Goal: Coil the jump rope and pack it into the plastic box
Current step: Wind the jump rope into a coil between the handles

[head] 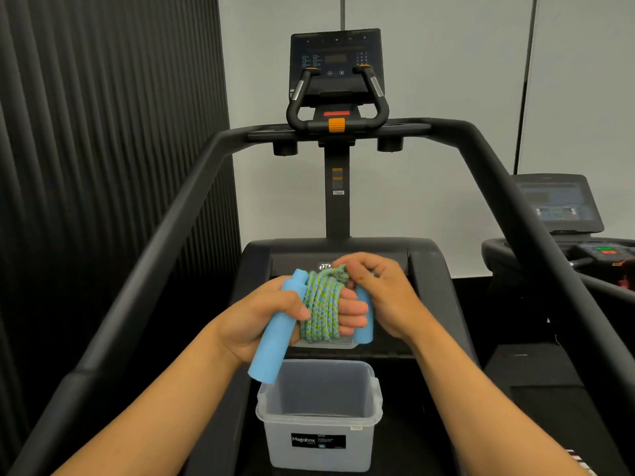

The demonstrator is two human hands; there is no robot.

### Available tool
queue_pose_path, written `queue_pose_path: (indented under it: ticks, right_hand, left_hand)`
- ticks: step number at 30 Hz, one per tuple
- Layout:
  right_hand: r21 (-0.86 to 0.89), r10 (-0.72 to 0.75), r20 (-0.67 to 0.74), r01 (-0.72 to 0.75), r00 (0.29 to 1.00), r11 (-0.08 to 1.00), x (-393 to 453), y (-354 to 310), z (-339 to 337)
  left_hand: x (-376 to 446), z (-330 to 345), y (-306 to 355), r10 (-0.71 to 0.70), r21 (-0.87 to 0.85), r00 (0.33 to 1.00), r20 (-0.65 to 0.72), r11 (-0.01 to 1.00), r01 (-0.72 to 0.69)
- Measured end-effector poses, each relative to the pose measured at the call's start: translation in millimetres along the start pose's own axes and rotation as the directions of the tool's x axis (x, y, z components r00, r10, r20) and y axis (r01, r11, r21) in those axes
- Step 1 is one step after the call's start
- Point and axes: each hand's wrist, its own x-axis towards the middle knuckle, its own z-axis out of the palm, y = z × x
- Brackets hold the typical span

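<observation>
1. Treadmill (446,139) deck carries the open plastic box (319,420), empty, directly below both hands.
2. Left hand (261,321) clutches one blue handle (278,333), rope coils (321,304) wound round its fingers.
3. Right hand (381,297) pinches the rope's end beside the second handle (364,317).
4. Coiling looks near done; next: secure bundle, lower into box.

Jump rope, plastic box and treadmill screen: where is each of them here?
jump rope (321,305), head view, on the coiled green-blue cord.
plastic box (321,422), head view, on its front rim.
treadmill screen (335,58), head view, on the dark panel's middle.
</observation>
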Motion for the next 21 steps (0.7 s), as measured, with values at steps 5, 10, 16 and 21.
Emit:
queue_pose_path:
  ticks: [5,10,16,21]
  right_hand:
    - [-0.031,-0.07,-0.065,0.068,0.995,0.997,8,-15,-16]
    - [-0.026,-0.077,-0.082,0.076,0.994,0.997,8,-13,-16]
    - [0.084,-0.048,-0.173,0.064,0.984,0.994,15,-9,-13]
    - [0.149,-0.036,-0.239,0.073,0.97,0.986,24,-13,-22]
  left_hand:
    - [0,-7,-4,0.008,0.034,0.996,0.086,0.999,-0.011]
    - [-1,-2,-1,0.006,-0.034,0.994,0.113,0.999,-0.002]
    - [-3,1,-3,-0.052,0.163,0.995,0.088,0.986,0.037]
    - [-10,-5,-6,-0.119,0.245,0.99,0.079,0.965,0.096]
